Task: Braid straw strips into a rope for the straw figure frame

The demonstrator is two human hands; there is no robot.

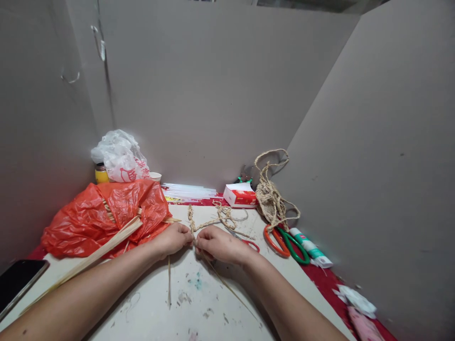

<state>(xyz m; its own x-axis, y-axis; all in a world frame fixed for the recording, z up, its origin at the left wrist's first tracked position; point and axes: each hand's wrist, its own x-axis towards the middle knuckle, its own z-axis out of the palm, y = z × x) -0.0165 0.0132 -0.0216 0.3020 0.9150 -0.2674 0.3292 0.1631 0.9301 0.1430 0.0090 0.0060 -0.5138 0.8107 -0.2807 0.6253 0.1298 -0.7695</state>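
Observation:
A braided straw cord (191, 219) runs up the white board from between my two hands. My left hand (175, 240) pinches the working end of the braid with its fingers closed. Right beside it, my right hand (222, 245) is closed on the same end, thumb and forefinger together. One loose straw strand (169, 284) hangs below my left hand, and another straw strand (232, 292) slants down to the right from under my right hand. The exact grip point is partly hidden by the fingers. More of the thin braid (227, 217) lies curled beyond my right hand, over small red-handled scissors (253, 245).
Left of my hands sits a red plastic bag (81, 222) with a straw bundle (113, 244). A phone (21, 284) lies at the left edge. On the right are coiled braid (272, 201), orange-handled (275, 242) and green-handled scissors (296, 248), and a tube (311, 248). Grey panels (220, 94) enclose the table.

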